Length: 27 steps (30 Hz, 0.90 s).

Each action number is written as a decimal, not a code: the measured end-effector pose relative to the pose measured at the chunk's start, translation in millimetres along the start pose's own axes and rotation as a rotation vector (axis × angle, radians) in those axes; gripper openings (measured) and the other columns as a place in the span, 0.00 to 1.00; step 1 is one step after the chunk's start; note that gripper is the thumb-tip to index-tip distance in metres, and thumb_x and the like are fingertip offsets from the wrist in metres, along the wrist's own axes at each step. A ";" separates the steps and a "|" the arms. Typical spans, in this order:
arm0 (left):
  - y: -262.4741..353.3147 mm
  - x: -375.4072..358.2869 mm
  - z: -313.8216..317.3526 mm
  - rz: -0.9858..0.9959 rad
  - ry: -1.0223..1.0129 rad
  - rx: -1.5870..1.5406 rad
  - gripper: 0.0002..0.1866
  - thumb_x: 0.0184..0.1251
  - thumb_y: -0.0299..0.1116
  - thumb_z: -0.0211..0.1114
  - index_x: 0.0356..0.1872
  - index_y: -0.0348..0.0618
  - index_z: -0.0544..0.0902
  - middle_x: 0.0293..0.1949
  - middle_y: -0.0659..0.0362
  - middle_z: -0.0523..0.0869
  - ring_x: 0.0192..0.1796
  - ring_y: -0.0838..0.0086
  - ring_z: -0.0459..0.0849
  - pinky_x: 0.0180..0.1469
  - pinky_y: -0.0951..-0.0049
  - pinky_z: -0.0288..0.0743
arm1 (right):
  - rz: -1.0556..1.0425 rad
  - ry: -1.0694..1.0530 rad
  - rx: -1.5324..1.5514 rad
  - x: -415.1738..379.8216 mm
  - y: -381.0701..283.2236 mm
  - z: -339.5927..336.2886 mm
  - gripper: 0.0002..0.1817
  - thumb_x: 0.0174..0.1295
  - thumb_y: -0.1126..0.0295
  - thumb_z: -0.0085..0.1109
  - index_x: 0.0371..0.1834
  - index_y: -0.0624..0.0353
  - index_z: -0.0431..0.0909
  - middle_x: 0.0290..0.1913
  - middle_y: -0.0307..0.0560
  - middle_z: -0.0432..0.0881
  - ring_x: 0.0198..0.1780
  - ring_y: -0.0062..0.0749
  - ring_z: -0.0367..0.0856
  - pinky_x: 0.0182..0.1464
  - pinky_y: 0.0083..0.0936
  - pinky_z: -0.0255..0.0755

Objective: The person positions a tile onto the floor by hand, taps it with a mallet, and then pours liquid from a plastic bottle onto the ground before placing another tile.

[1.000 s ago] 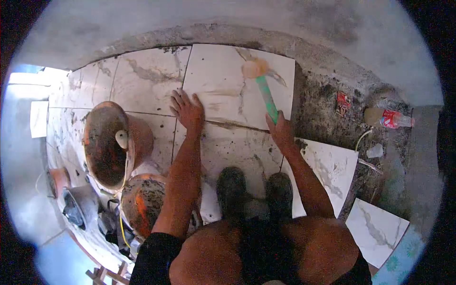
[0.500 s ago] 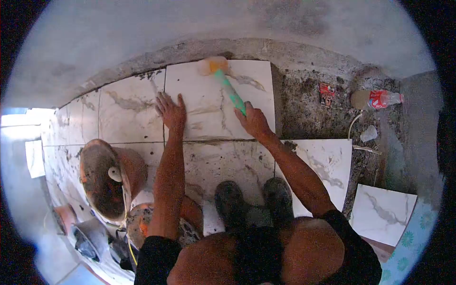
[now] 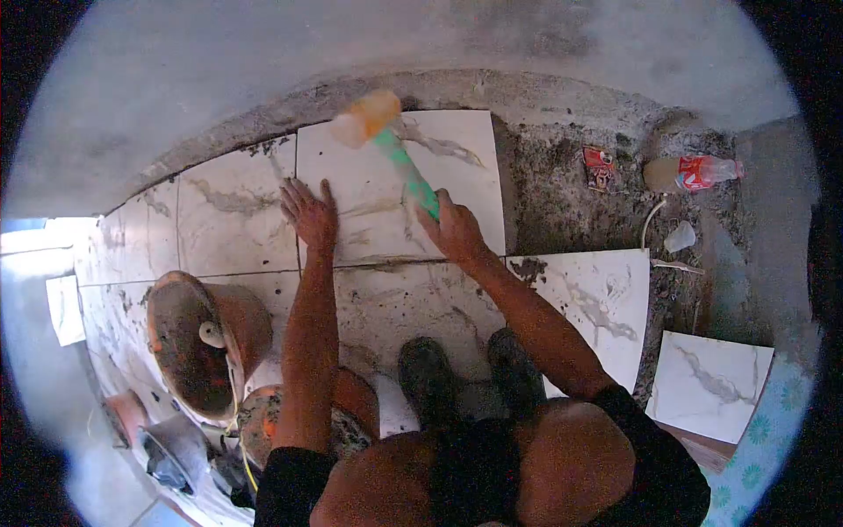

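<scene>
Head view: your right hand (image 3: 457,230) is closed around the green handle of the mallet (image 3: 386,145), whose orange head hangs blurred at about 11 o'clock from that hand, above the far left corner of the tile (image 3: 457,176) you are working on. Whether the head touches the tile cannot be told through the blur. Your left hand (image 3: 309,213) lies open and flat, fingers spread, on the left edge of that same tile, at 9 o'clock from the right hand. As for progress, I judge the row along the wall to your left is laid, and so is the tile under your boots (image 3: 470,373); this tile sits in place and is being bedded. At 3 o'clock the mortar bed (image 3: 562,202) lies bare, and two loose tiles (image 3: 606,307) rest at 4 o'clock, so that corner is yet to be covered. A bottle (image 3: 689,174) lies at 2 o'clock on the mortar. Buckets (image 3: 198,338) stand at 8 o'clock. Your knees hide the floor nearest you, and the dark lens rim cuts off every edge.
</scene>
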<state>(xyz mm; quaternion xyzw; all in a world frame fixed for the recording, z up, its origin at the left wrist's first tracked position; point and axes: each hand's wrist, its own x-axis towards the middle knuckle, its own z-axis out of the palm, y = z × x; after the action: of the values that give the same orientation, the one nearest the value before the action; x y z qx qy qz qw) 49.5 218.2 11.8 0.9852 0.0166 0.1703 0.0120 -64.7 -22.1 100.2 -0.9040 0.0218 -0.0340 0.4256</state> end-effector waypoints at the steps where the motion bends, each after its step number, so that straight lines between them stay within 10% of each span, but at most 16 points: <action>1: -0.9 0.9 -1.3 0.006 0.000 0.000 0.37 0.65 0.57 0.42 0.61 0.30 0.60 0.65 0.43 0.58 0.69 0.55 0.52 0.68 0.54 0.42 | 0.063 -0.012 -0.004 2.4 15.0 6.9 0.22 0.62 0.53 0.49 0.35 0.67 0.66 0.17 0.58 0.75 0.20 0.53 0.76 0.23 0.43 0.70; 18: 3.9 -1.3 -4.7 -0.033 -0.057 -0.045 0.35 0.68 0.55 0.39 0.63 0.32 0.57 0.66 0.47 0.57 0.69 0.56 0.51 0.67 0.52 0.44 | 0.309 -0.039 -0.342 -28.9 40.9 -18.6 0.25 0.58 0.50 0.52 0.41 0.65 0.66 0.22 0.59 0.77 0.23 0.46 0.79 0.24 0.42 0.73; 21: 3.1 -1.4 17.2 -0.077 -0.059 -0.018 0.32 0.68 0.52 0.40 0.62 0.34 0.60 0.66 0.47 0.57 0.68 0.52 0.51 0.65 0.45 0.43 | 0.482 -0.023 0.607 -28.1 19.5 -33.2 0.18 0.59 0.57 0.55 0.39 0.61 0.66 0.17 0.43 0.72 0.16 0.29 0.74 0.16 0.25 0.70; 27: 20.3 -3.2 3.7 -0.069 0.062 0.009 0.31 0.67 0.50 0.43 0.61 0.34 0.63 0.64 0.46 0.61 0.68 0.55 0.55 0.66 0.50 0.45 | 0.440 0.261 1.172 -35.0 -18.2 -26.6 0.13 0.63 0.58 0.50 0.32 0.59 0.69 0.16 0.40 0.70 0.10 0.26 0.68 0.11 0.25 0.65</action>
<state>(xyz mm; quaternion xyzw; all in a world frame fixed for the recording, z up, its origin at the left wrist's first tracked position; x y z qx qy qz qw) 48.3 197.7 7.8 0.9783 0.0519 0.2003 0.0129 -101.6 -28.5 129.6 -0.4840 0.2363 -0.0621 0.8403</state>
